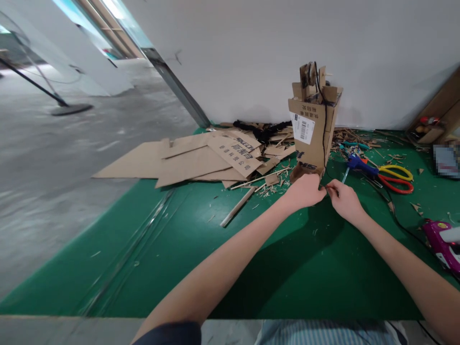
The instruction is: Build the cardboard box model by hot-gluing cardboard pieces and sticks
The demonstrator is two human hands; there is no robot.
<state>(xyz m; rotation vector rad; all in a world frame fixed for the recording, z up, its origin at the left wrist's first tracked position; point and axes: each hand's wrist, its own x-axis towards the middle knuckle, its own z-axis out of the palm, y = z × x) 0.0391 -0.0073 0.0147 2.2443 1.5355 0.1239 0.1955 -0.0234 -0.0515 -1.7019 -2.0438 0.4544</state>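
Note:
A tall cardboard tower [313, 129] with a barcode label stands on the green mat [201, 258] near the white wall. A black cord [325, 129] runs down its right side. My left hand [305, 190] is closed at the tower's foot, fingers curled. My right hand [344, 197] is beside it, fingertips pinched on something thin and dark that I cannot make out. The two hands almost touch.
Flat cardboard sheets [187, 160] and scraps lie to the left. A wooden stick [237, 206] lies on the mat. Yellow and red scissors [395, 177], a blue-handled tool [359, 165] and a purple glue gun [442, 242] sit to the right. Bare floor lies to the left.

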